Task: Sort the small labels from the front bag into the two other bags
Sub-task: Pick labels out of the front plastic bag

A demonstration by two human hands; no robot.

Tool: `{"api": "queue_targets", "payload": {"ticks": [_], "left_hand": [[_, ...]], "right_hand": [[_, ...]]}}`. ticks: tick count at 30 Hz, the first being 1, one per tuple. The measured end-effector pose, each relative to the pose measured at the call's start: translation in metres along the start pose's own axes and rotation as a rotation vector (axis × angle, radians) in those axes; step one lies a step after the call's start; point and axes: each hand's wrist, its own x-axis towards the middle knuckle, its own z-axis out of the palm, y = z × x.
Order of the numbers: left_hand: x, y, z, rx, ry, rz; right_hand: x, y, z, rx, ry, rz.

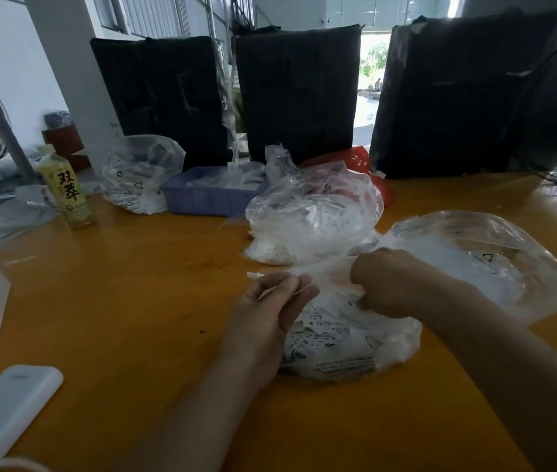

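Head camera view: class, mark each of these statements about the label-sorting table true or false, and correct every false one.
1. The left hand pinches small white labels. True.
2. The right hand rests flat on the bare table. False: it reaches into the front bag, fingers hidden.
3. A blue tray sits behind the bags. True.
4. The yellow bottle lies on its side. False: it stands upright, at the left.
5. The front bag holds printed labels. True.
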Motion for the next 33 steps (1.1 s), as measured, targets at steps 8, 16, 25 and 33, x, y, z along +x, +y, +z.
{"api": "queue_targets", "payload": {"ticks": [8, 16, 25, 33], "left_hand": [[0.002, 0.000, 0.001, -0.069, -0.017, -0.021], [-0.003, 0.004, 0.004, -0.150, -0.017, -0.040], [-0.003, 0.001, 0.005, -0.105, -0.010, 0.001], [-0.005, 0.004, 0.007, -0.136, -0.007, -0.023]], "right_hand": [[0.000, -0.001, -0.010, 0.044, 0.062, -0.013], [-0.019, 0.010, -0.041, 0.633, -0.024, -0.117], [-0.016, 0.015, -0.043, 0.889, 0.267, -0.083], [-0.016, 0.013, -0.042, 1.100, 0.179, -0.059]]}}
